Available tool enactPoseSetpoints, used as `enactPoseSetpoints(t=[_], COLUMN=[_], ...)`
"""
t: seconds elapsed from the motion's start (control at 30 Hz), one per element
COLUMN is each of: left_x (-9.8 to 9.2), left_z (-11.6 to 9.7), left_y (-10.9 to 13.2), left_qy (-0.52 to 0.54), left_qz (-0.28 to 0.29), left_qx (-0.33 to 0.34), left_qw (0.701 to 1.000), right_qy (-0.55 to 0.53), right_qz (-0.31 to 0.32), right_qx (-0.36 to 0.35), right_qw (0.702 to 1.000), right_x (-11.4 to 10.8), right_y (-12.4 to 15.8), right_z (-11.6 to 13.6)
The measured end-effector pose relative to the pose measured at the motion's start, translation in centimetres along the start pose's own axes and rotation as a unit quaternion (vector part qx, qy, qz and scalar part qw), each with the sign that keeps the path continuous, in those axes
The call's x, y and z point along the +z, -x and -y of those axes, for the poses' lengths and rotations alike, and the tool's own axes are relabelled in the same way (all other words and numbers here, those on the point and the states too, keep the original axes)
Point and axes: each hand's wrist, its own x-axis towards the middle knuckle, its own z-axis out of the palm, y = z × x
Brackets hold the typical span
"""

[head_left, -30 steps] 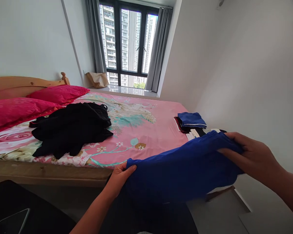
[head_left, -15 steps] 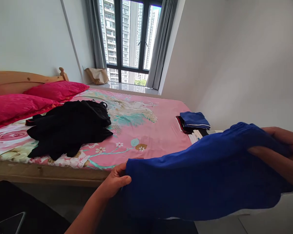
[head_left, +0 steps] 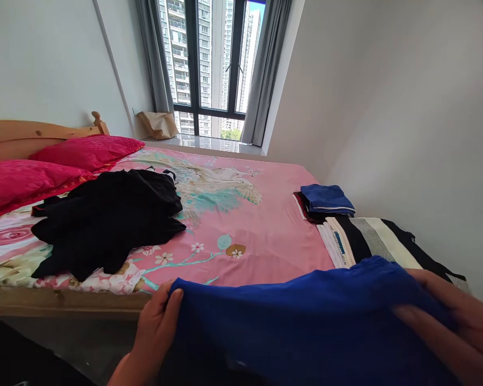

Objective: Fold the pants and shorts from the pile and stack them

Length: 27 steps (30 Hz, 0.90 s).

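Nearest me, my left grip (head_left: 155, 324) is closed on a corner of the blue garment (head_left: 298, 321), thumb in front. My right grip (head_left: 461, 316) holds its other end, thumb blurred over the cloth. The garment hangs between them in front of the bed (head_left: 273, 230), its lower part out of view. To spread it well, I'd keep both pinches on the top edge, draw them apart evenly until the slight sag goes, and level the bunched right side without tugging hard.

Against half a second ago, the garment sits lower in view, with the left grip lower and further left. That uncovers much more of the striped garment (head_left: 386, 238) on the right. Beyond it, the folded stack (head_left: 332, 199) looks undisturbed, as does the heap of black clothes (head_left: 116, 220) across the bed, near the red pillows (head_left: 92, 153).
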Motion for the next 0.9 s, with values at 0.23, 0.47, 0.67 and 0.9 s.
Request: enactPoseSetpoints(t=[0.23,0.47,0.67,0.9], left_x=[-0.8,11.3,16.2,21.7], left_z=[-0.5,5.9,9.0,9.7], left_y=[-13.8,-22.6,-24.2,-27.2], left_qy=[-0.258,-0.353,-0.335,-0.273], left_qz=[0.151,0.284,0.303,0.334], left_qx=[0.093,0.076,0.051,0.005], left_qw=[0.950,0.888,0.891,0.902], right_qy=[-0.250,-0.291,-0.231,-0.162], right_qz=[0.173,0.151,0.132,0.119], right_qx=[0.107,0.183,0.170,0.201], right_qw=[0.947,0.927,0.949,0.959], right_x=[10.6,24.8,26.6,25.2], right_y=[-6.3,-12.8,-15.4,-17.6], right_z=[-2.0,-11.5,-15.6,-20.4])
